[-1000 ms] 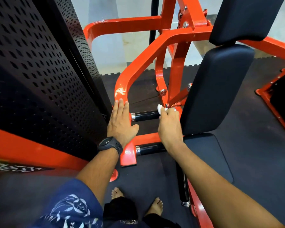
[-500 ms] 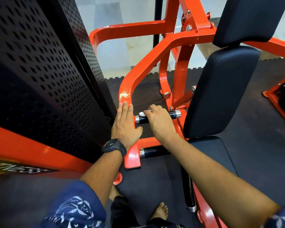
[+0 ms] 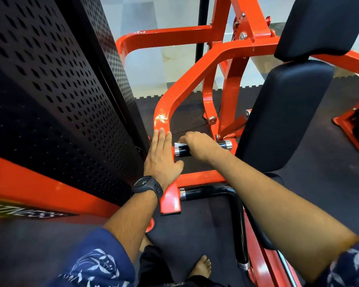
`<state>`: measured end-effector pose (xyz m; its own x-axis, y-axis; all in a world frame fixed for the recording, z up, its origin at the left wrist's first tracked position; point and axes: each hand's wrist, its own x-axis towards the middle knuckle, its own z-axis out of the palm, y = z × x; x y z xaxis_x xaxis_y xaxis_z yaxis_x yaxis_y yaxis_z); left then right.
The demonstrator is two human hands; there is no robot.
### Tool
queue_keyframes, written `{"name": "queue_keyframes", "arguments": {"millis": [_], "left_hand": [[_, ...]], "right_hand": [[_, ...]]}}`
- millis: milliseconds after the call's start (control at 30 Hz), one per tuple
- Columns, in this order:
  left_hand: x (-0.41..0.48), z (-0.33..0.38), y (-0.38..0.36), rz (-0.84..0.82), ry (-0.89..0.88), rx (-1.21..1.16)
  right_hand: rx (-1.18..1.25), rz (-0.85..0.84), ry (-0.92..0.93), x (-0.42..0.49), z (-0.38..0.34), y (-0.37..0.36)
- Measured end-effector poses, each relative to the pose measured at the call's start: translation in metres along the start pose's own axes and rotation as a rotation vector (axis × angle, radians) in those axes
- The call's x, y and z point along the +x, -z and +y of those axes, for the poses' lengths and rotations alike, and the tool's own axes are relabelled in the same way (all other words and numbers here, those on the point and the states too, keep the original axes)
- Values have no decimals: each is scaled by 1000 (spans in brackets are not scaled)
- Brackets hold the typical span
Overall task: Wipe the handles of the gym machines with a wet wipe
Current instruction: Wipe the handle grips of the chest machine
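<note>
A short black handle (image 3: 224, 144) with chrome end caps juts from the orange machine arm (image 3: 174, 96). My right hand (image 3: 197, 147) wraps over this handle near its left end, fingers curled round it. A bit of the white wet wipe (image 3: 177, 144) shows under the fingertips. My left hand (image 3: 161, 160), a black watch on its wrist, rests flat with straight fingers on the orange arm just left of the handle. A second black handle (image 3: 207, 193) bends downward below my right forearm.
A black perforated weight-stack cover (image 3: 56, 96) rises on the left. The black padded seat and backrest (image 3: 282, 117) stand on the right. Dark rubber matting (image 3: 195, 230) covers the floor, with a bare foot (image 3: 201, 266) at the bottom. Another orange frame (image 3: 352, 129) sits far right.
My right hand slid left along the upper handle with the wipe, from its right end toward the orange arm. My left hand stayed flat on the arm.
</note>
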<state>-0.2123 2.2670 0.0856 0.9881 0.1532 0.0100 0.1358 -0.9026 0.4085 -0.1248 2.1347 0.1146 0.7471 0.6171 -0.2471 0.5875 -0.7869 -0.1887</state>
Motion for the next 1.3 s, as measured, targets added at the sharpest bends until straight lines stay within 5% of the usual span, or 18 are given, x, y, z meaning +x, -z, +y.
{"name": "queue_keyframes", "arguments": {"millis": [133,300,467,600,833,1067,1167,1300], "left_hand": [[-1,2,1,-2,12,0],[-1,2,2,-8,15,6],[-1,3,4,-13,26,11],[-1,4,4,-14,27,22],[-2,6,6,-26,31,42],[-3,6,7,-30,35,35],[-2,5,5,-31,24,-9],[-2,2,5,-32,6,-117]], "right_hand": [[-102,-68,-160,0,18,8],[-171,-14,-58,-5,-2,0],[-274,-53,-308,-32,32,24],[-238,185,-186,-53,10,-7],[-168,486,-309,-62,13,-39],[62,550,-446,-68,-3,-49],[491,622,-585,-70,-25,-54],[959,863,-1008,-46,-55,-43]]}}
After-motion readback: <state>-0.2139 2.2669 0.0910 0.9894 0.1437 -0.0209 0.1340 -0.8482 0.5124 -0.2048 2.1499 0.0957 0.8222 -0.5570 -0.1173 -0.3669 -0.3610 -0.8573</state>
